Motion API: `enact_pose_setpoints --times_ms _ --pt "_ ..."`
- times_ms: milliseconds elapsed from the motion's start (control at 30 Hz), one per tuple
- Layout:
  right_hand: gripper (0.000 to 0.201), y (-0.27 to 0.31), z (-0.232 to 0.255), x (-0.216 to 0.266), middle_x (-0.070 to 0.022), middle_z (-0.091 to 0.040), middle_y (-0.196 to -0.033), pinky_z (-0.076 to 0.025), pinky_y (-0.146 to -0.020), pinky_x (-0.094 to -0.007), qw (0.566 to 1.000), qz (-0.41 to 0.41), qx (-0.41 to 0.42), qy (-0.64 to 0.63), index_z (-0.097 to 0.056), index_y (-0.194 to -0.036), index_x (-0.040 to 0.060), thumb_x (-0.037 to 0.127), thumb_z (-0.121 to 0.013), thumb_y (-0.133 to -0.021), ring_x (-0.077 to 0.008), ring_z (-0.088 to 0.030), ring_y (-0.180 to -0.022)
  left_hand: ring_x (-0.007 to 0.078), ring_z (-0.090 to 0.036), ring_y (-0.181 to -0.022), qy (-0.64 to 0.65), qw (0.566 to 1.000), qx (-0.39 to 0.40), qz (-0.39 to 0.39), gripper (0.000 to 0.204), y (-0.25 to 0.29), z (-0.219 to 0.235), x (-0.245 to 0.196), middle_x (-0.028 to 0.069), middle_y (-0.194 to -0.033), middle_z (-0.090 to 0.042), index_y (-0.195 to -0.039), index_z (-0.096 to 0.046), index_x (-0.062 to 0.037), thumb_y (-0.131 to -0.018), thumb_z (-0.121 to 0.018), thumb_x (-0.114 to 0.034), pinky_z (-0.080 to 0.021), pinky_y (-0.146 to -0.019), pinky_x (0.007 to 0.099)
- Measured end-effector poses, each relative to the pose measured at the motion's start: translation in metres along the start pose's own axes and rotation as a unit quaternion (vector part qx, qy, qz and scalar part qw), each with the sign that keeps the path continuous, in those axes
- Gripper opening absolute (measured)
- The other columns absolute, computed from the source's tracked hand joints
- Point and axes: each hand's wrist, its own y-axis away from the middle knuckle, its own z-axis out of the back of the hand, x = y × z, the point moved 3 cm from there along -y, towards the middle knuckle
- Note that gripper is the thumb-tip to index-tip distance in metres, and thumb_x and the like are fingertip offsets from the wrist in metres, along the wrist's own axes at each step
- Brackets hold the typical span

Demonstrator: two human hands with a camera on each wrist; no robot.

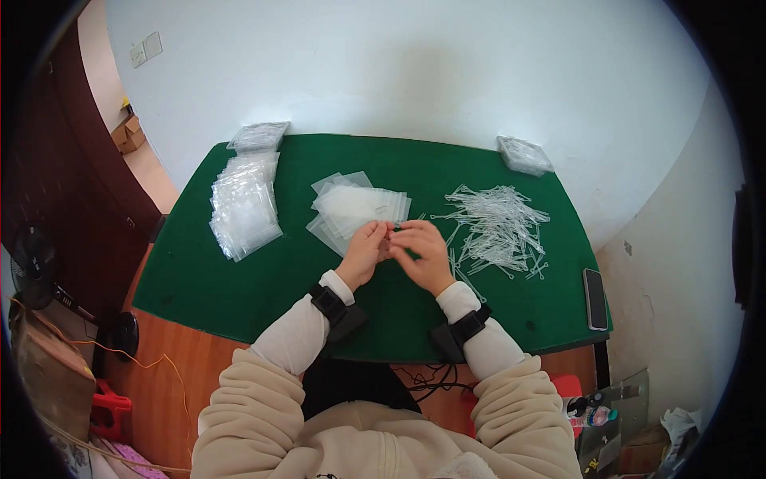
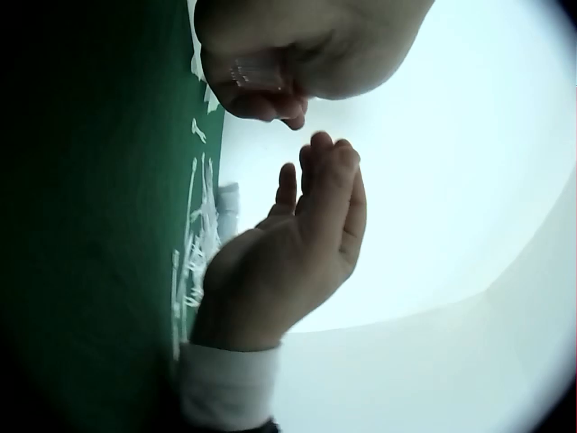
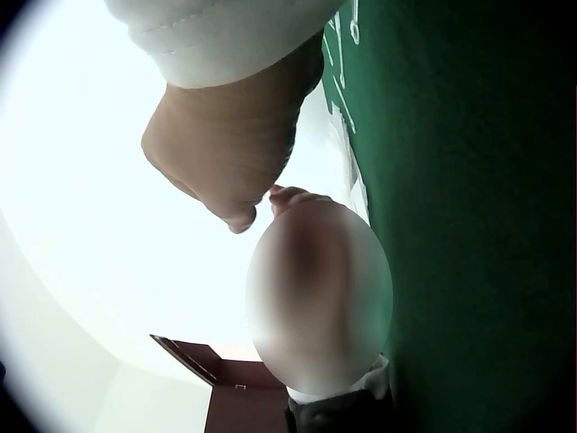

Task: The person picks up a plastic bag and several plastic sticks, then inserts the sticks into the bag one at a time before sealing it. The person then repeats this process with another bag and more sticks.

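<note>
My left hand (image 1: 365,254) holds a small clear plastic piece, perhaps a bag, in its curled fingers; the clear plastic (image 2: 259,72) shows inside them in the left wrist view. Close beside it is my right hand (image 1: 423,254), its fingers together and lightly bent, the thumb apart, with nothing seen between them in the left wrist view (image 2: 293,239). Just beyond the hands lies a spread stack of flat clear bags (image 1: 351,207). To the right is a loose heap of thin clear plastic sticks with ringed ends (image 1: 499,227).
A fanned row of clear packets (image 1: 246,203) lies at the left of the green table (image 1: 311,319), with a bundle (image 1: 259,136) behind it. Another bundle (image 1: 524,155) sits at the back right. A phone (image 1: 594,299) lies by the right edge. The wall (image 1: 399,72) stands behind.
</note>
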Motion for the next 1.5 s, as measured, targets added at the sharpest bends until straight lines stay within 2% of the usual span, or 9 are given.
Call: enact_pose_setpoints --times_ms 67,167,300,867,1000,1100,1133,1233,1500 --pt "0.016 0.004 0.002 -0.008 -0.0056 -0.062 -0.085 -0.047 -0.076 -0.0333 0.998 -0.04 -0.034 -0.025 -0.064 -0.084 0.005 0.003 -0.067 -0.069 -0.02 -0.059 -0.085 0.0056 -0.044 -0.059 -0.113 0.991 0.057 -0.034 0.022 0.003 -0.004 -0.005 -0.001 -0.077 -0.051 -0.097 -0.052 -0.0058 -0.095 -0.038 -0.022 -0.037 -0.052 0.0188" --pt "0.017 0.019 -0.001 -0.035 -0.0068 -0.062 -0.081 -0.048 -0.072 -0.0293 0.935 -0.288 -0.118 -0.169 -0.062 -0.089 0.0016 0.005 -0.065 -0.073 -0.0155 -0.06 -0.082 0.0041 -0.036 -0.056 -0.141 0.986 0.087 0.014 0.023 0.011 -0.017 -0.003 -0.0026 -0.073 -0.046 -0.098 -0.052 -0.0061 -0.095 -0.039 -0.024 -0.03 -0.049 0.0177" --pt "0.015 0.026 -0.008 -0.041 -0.007 -0.062 -0.08 -0.049 -0.067 -0.0244 0.878 -0.324 -0.111 -0.333 -0.06 -0.092 -0.0023 0.002 -0.061 -0.077 -0.0115 -0.061 -0.074 0.003 -0.031 -0.053 -0.157 0.978 0.123 0.059 0.024 0.014 -0.02 -0.003 -0.0034 -0.071 -0.044 -0.098 -0.052 -0.0062 -0.095 -0.039 -0.026 -0.025 -0.047 0.0168" --pt "0.008 0.024 -0.007 -0.04 -0.0029 -0.061 -0.079 -0.046 -0.066 -0.0212 0.851 -0.337 -0.116 -0.386 -0.06 -0.088 -0.0029 -0.001 -0.057 -0.081 -0.0085 -0.057 -0.07 0.0023 -0.028 -0.05 -0.121 0.984 0.117 0.066 0.026 0.016 -0.022 -0.004 -0.0036 -0.069 -0.044 -0.098 -0.053 -0.0047 -0.095 -0.04 -0.027 -0.023 -0.045 0.0168" --pt "0.011 0.03 -0.006 -0.051 -0.0052 -0.062 -0.08 -0.048 -0.066 -0.0264 0.879 -0.343 -0.123 -0.308 -0.06 -0.088 -0.0007 0.003 -0.059 -0.078 -0.0144 -0.059 -0.073 0.0022 -0.029 -0.05 -0.127 0.985 0.1 0.058 0.026 0.014 -0.019 -0.004 -0.0037 -0.069 -0.044 -0.098 -0.053 -0.0047 -0.095 -0.04 -0.026 -0.023 -0.045 0.0168" --pt "0.015 0.029 0.006 -0.058 -0.0059 -0.061 -0.08 -0.045 -0.071 -0.0343 0.946 -0.317 -0.061 0.028 -0.062 -0.088 0.0042 0.008 -0.059 -0.074 -0.0204 -0.057 -0.078 0.0022 -0.029 -0.05 -0.129 0.986 0.09 0.048 0.025 0.013 -0.018 -0.007 -0.0038 -0.069 -0.044 -0.099 -0.053 -0.0047 -0.095 -0.04 -0.025 -0.023 -0.045 0.0168" --pt "0.015 0.031 0.007 -0.059 -0.0059 -0.061 -0.08 -0.045 -0.071 -0.0343 0.946 -0.317 -0.06 0.029 -0.062 -0.088 0.0042 0.008 -0.059 -0.074 -0.0204 -0.057 -0.078 0.0022 -0.03 -0.051 -0.13 0.987 0.085 0.042 0.025 0.013 -0.018 -0.007 -0.0039 -0.069 -0.044 -0.099 -0.054 -0.0046 -0.095 -0.04 -0.025 -0.024 -0.045 0.0168" --pt "0.021 0.036 0.005 -0.054 -0.0079 -0.06 -0.079 -0.045 -0.07 -0.0372 0.909 -0.211 0.099 0.345 -0.064 -0.087 0.0058 0.011 -0.063 -0.067 -0.0238 -0.056 -0.075 0.0022 -0.03 -0.051 -0.136 0.988 0.073 0.026 0.024 0.013 -0.016 -0.007 -0.0039 -0.069 -0.044 -0.099 -0.054 -0.0045 -0.095 -0.041 -0.024 -0.024 -0.045 0.0169" --pt "0.009 0.039 0.006 -0.062 -0.0044 -0.057 -0.075 -0.038 -0.07 -0.0383 0.888 -0.267 0.187 0.324 -0.062 -0.077 0.0102 0.014 -0.059 -0.07 -0.0253 -0.053 -0.08 0.0024 -0.031 -0.051 -0.154 0.986 0.061 0.001 0.022 0.011 -0.015 -0.008 -0.0037 -0.069 -0.045 -0.099 -0.054 -0.0044 -0.094 -0.042 -0.023 -0.024 -0.045 0.0169"
